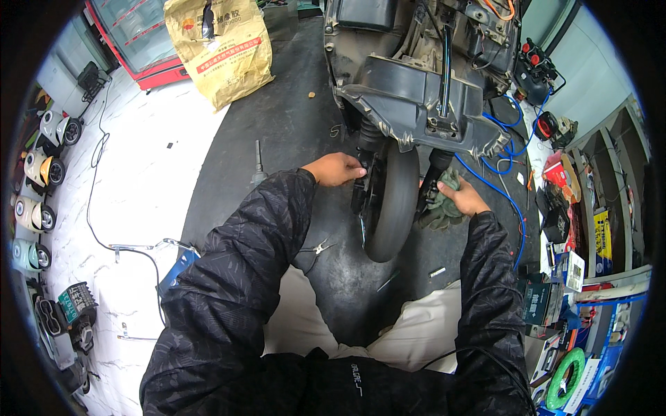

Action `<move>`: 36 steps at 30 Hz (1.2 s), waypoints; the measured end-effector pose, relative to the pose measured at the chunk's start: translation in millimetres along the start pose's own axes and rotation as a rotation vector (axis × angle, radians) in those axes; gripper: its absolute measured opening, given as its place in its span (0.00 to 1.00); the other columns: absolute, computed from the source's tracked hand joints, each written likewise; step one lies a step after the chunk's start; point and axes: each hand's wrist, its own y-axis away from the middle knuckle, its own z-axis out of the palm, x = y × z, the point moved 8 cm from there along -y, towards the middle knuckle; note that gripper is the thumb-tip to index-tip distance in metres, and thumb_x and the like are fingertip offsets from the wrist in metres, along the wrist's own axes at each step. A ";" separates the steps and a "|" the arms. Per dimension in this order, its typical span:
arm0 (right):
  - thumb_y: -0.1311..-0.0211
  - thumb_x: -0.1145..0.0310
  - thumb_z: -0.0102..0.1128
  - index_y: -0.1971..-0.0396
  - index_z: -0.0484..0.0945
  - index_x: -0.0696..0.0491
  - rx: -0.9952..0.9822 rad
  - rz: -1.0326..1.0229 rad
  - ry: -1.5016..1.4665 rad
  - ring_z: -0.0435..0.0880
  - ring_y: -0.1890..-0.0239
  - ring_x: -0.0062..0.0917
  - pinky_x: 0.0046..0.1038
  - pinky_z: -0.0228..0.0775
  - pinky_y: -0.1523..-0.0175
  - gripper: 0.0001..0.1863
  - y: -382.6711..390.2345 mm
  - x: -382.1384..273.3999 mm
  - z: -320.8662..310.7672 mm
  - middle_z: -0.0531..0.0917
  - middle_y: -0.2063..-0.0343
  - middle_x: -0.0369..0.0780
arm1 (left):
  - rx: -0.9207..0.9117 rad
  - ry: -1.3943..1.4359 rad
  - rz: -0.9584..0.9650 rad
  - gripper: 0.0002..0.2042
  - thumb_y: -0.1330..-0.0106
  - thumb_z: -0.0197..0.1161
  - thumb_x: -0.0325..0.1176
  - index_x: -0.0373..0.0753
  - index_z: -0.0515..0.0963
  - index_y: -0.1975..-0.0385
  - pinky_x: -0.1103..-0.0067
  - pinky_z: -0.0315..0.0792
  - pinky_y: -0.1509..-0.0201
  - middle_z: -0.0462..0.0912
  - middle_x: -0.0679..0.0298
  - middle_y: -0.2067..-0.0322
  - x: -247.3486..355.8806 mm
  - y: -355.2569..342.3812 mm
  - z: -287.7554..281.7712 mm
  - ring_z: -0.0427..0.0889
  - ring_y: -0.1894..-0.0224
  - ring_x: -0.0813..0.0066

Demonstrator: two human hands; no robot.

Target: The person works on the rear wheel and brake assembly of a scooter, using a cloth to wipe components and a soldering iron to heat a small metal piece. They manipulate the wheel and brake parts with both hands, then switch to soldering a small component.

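Note:
In front of me is the black front wheel (pixel 399 201) of a scooter whose outer body panels are off. My left hand (pixel 338 168) is at the wheel's left side, thumb and fingertips pinched together against the lower left fork leg (pixel 369 142); what they hold there is too small to make out. On the other side, my right hand (pixel 468 197) grips a crumpled grey-green work glove (pixel 444 206), close to the right fork leg (pixel 436 166). Above the wheel sits a dusty black plastic panel (pixel 409 90).
Pliers (pixel 319 247) and a T-handled tool (pixel 259 163) lie on the dark mat (pixel 229 201). A blue air hose (pixel 510 201) curls along the right. A yellow paper sack (pixel 225 55) stands far left. Shelves with boxes (pixel 572 270) line the right; small scooters (pixel 41 170) line the left.

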 end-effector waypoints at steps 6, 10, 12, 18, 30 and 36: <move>0.29 0.47 0.71 0.33 0.75 0.60 -0.005 0.005 -0.019 0.84 0.42 0.32 0.34 0.73 0.35 0.37 -2.9 4.5 -0.3 0.86 0.44 0.45 | 0.011 -0.091 0.058 0.25 0.20 0.56 0.53 0.33 0.84 0.47 0.65 0.77 0.43 0.88 0.51 0.56 3.4 -1.7 0.8 0.86 0.50 0.54; 0.29 0.47 0.71 0.33 0.75 0.60 -0.020 0.018 -0.063 0.84 0.42 0.32 0.34 0.73 0.36 0.37 -2.9 4.8 1.8 0.86 0.44 0.45 | 0.051 -0.137 0.134 0.25 0.19 0.56 0.52 0.33 0.84 0.46 0.64 0.75 0.39 0.87 0.48 0.50 7.8 -2.1 -0.6 0.84 0.44 0.49; 0.29 0.48 0.71 0.34 0.75 0.60 -0.017 0.022 -0.047 0.84 0.43 0.32 0.34 0.74 0.36 0.36 -2.3 4.1 1.3 0.86 0.44 0.45 | 0.056 -0.139 0.135 0.24 0.19 0.56 0.51 0.33 0.84 0.47 0.64 0.75 0.39 0.87 0.48 0.49 7.2 -2.4 -0.7 0.84 0.44 0.49; 0.29 0.48 0.71 0.34 0.74 0.60 -0.031 0.001 -0.017 0.84 0.43 0.32 0.34 0.74 0.35 0.36 -1.5 1.7 1.3 0.86 0.44 0.45 | 0.045 -0.113 0.121 0.23 0.19 0.56 0.50 0.33 0.84 0.47 0.64 0.75 0.38 0.87 0.48 0.49 4.8 -2.6 0.1 0.84 0.44 0.48; 0.30 0.46 0.71 0.35 0.76 0.61 -0.007 0.007 0.000 0.85 0.43 0.33 0.34 0.74 0.35 0.37 -1.7 3.9 -0.5 0.87 0.45 0.46 | 0.042 -0.135 0.128 0.24 0.19 0.56 0.52 0.33 0.84 0.46 0.63 0.75 0.38 0.87 0.48 0.49 6.5 -1.7 -0.5 0.85 0.44 0.48; 0.31 0.46 0.71 0.38 0.79 0.62 0.022 -0.003 -0.024 0.86 0.44 0.34 0.34 0.74 0.36 0.36 -1.1 2.8 0.0 0.87 0.46 0.47 | 0.038 -0.133 0.105 0.24 0.19 0.56 0.52 0.34 0.84 0.45 0.64 0.75 0.38 0.87 0.47 0.49 5.4 -1.0 -0.9 0.85 0.44 0.49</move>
